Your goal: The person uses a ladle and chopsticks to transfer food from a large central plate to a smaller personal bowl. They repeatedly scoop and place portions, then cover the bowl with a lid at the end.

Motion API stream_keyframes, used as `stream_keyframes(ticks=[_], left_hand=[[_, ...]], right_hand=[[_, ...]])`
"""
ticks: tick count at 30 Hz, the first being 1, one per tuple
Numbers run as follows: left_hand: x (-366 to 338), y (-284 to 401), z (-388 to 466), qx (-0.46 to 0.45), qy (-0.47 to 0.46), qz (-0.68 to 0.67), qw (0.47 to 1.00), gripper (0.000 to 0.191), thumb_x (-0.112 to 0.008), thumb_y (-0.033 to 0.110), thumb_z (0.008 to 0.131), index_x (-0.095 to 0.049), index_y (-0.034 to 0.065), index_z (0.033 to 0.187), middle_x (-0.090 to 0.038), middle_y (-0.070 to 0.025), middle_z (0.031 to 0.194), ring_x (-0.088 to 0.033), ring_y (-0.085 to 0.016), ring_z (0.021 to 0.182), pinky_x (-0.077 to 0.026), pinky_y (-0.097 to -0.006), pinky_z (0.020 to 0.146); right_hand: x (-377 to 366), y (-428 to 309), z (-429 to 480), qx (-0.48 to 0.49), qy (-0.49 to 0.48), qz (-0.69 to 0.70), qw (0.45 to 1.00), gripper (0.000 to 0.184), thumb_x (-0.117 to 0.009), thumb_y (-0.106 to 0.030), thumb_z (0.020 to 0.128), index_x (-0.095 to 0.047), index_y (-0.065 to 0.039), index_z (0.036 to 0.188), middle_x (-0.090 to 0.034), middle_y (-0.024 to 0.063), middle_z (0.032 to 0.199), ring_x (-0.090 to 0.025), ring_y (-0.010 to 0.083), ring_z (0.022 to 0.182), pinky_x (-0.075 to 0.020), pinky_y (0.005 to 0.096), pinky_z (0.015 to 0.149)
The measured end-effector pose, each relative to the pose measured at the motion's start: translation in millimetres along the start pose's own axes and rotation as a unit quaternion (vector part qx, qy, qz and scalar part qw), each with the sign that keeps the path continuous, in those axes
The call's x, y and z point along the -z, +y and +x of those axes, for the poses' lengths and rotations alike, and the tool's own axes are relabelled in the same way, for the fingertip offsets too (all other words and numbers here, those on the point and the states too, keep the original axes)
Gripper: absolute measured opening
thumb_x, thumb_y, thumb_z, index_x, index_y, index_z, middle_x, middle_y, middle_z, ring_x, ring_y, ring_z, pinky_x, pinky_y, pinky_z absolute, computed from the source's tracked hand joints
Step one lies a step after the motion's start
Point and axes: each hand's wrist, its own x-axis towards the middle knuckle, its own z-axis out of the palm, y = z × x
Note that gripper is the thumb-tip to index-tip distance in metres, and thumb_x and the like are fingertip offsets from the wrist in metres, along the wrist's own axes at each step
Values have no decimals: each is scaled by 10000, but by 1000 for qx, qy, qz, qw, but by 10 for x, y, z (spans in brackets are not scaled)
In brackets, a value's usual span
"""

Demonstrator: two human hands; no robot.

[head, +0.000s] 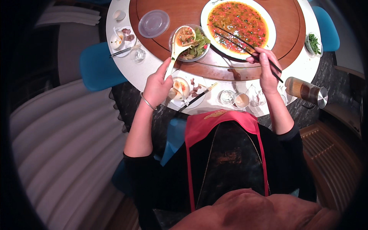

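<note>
My left hand (158, 84) grips the handle of a white ladle (176, 54), whose bowl carries broth and shredded food. Beneath the ladle is a clear round plastic container (188, 60) with green vegetables (201, 41) and red bits in it. A pair of black chopsticks (244, 42) is in my right hand (268, 69); their tips reach over a large white dish (272, 27) of orange-red soup (235, 21) with chopped chilli and scallion. Whether the tips touch the soup I cannot tell. To the left lies a clear plastic lid (153, 24).
A wooden turntable (184, 8) bears these dishes, with brown liquid spilled (235, 74) near its edge. On the white rim are a bowl (179, 87), black chopsticks (198, 97), a glass (227, 97) and a paper cup (242, 100). A ribbed pitcher (304, 90) stands right, near greens (314, 43).
</note>
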Motion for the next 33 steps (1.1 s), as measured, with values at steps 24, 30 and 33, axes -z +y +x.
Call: stream_keyframes(ticks=[24, 30, 33], left_hand=[[-278, -317, -42, -53, 148, 298, 942, 651, -587, 79, 846, -369, 47, 1459, -659, -189, 890, -659, -360, 726, -536, -459, 658], [-281, -348, 11, -38, 167, 255, 952, 628, -560, 57, 861, -373, 101, 1459, -658, -215, 862, -644, -402, 744, -513, -486, 680], [-293, -367, -5, -36, 164, 246, 955, 626, -559, 59, 863, -375, 109, 1458, -658, -222, 869, -644, -407, 754, -511, -488, 682]], right_hand=[[-655, 352, 182, 88, -178, -64, 978, 137, -600, -46, 941, -680, 30, 1024, -671, 110, 892, -650, 171, 787, -517, 287, 720], [-760, 445, 232, 33, -172, -38, 984, 157, -581, -63, 959, -678, 31, 1040, -667, 103, 926, -657, 159, 804, -517, 280, 731], [-639, 405, 232, 1, -125, -24, 992, 159, -564, -70, 971, -663, 33, 1040, -655, 98, 891, -660, 154, 785, -517, 278, 721]])
